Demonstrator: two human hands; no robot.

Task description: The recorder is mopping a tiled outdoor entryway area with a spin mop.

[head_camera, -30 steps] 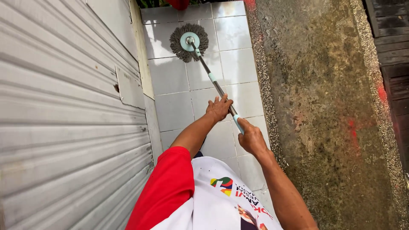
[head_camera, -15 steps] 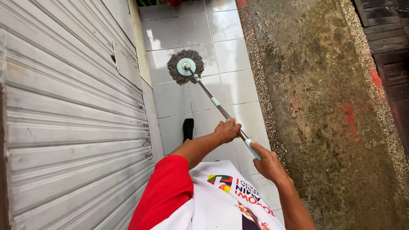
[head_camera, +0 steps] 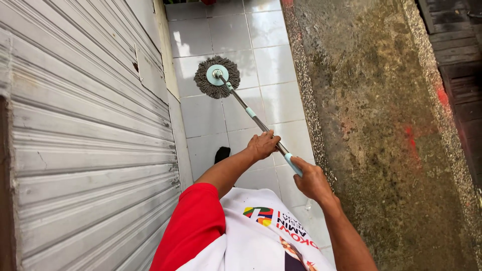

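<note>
A spin mop with a round grey string head [head_camera: 217, 77] and a pale teal hub rests on the white floor tiles [head_camera: 281, 100]. Its metal handle [head_camera: 249, 113] slants down towards me. My left hand [head_camera: 262, 145] grips the handle partway along. Lower down, my right hand [head_camera: 311, 179] closes around the teal end grip. Both arms reach forward over my white and red shirt [head_camera: 236, 233].
A grey roll-up metal shutter [head_camera: 85, 150] runs along the left. A rough concrete strip [head_camera: 381, 130] with red marks and a pebbled edge lies to the right. Dark wooden planks [head_camera: 459, 45] show at the far right. A dark shoe tip [head_camera: 221, 153] pokes out near my left arm.
The mop head has slid back along the tiles towards me and a little to the left. Both hands stay on the handle, drawn lower in the view.
</note>
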